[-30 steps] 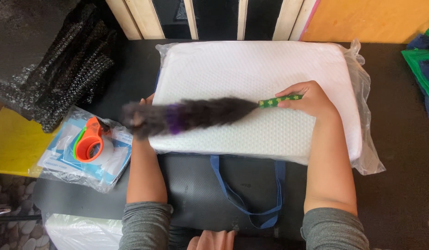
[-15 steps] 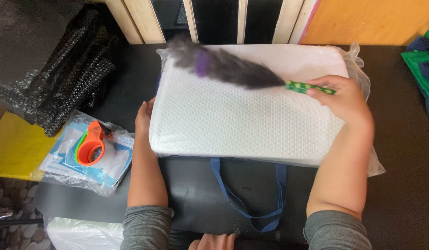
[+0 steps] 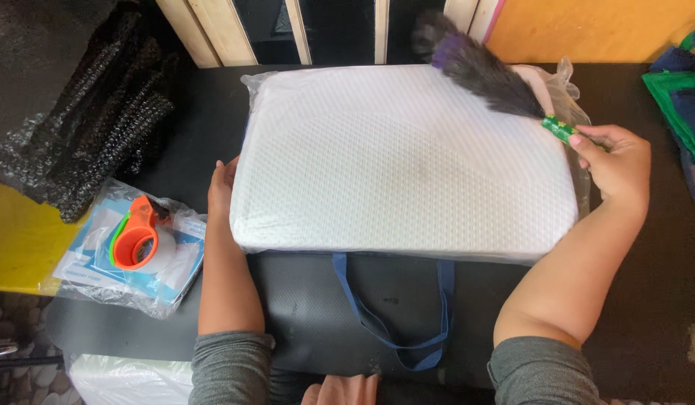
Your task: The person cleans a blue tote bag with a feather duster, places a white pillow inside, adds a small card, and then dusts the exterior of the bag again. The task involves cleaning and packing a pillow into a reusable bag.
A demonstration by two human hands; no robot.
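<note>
Right now my right hand [image 3: 613, 161] is closed around the feather duster [image 3: 482, 71] by its green handle; it should be light and floppy. Left hand [image 3: 221, 184] lies flat, open, steadying the soft white pillow [image 3: 400, 161] at its left edge.

pillow [image 3: 407, 161] fills centre (dispenser [image 3: 136, 241] perhaps clear)

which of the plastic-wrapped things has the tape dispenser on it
The flat blue-and-white packet at the left, beside the left forearm. The orange tape dispenser sits on it; the big white pillow carries only the duster.
</note>
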